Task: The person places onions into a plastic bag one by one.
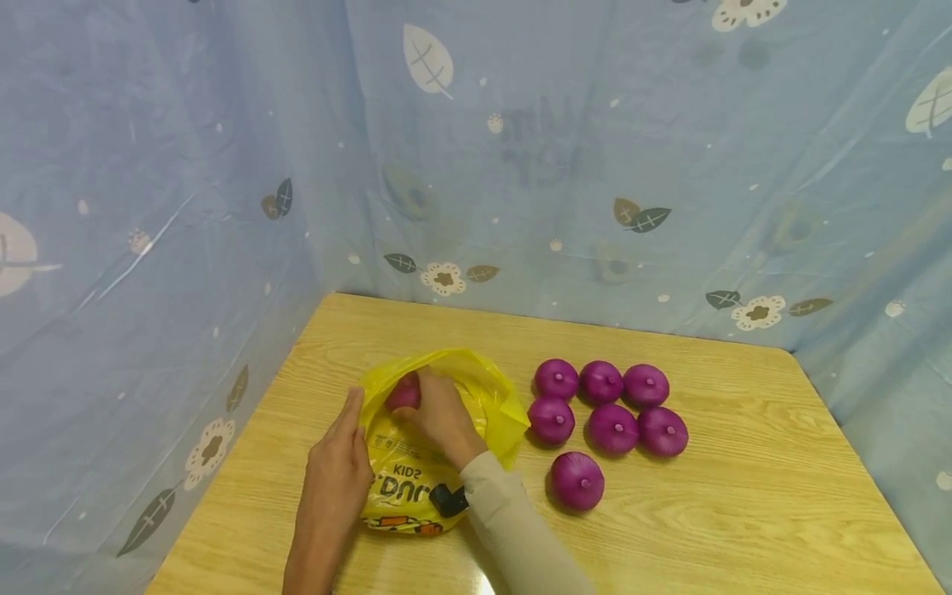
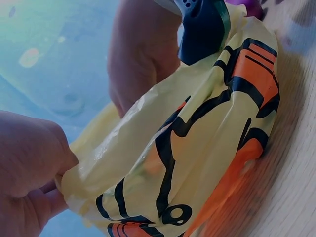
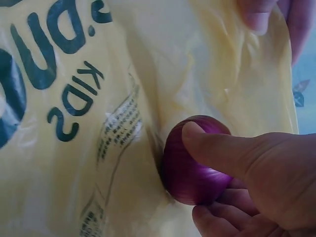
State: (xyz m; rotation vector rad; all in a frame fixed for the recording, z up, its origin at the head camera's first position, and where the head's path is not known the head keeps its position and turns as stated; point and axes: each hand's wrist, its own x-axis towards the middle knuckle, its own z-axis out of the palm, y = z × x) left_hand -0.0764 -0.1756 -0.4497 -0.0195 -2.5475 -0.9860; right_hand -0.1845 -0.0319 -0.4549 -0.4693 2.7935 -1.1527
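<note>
A yellow plastic bag (image 1: 511, 423) with black lettering stands on the table, its mouth held wide. My left hand (image 1: 336, 471) grips the bag's left rim; in the left wrist view the thumb and fingers (image 2: 37, 163) pinch the thin plastic. My right hand (image 1: 445, 416) reaches into the mouth, holding a purple onion (image 1: 404, 394). In the right wrist view the thumb (image 3: 217, 150) lies across the onion (image 3: 190, 173) with fingers curled beneath it, against the bag's inner wall. The bottom of the bag is hidden.
To the bag's right, several purple onions (image 1: 612, 429) sit in two rough rows, with a single onion (image 1: 577, 481) nearer the front. The wooden table (image 1: 751, 487) ends at a blue patterned curtain (image 1: 565, 207) behind and at both sides.
</note>
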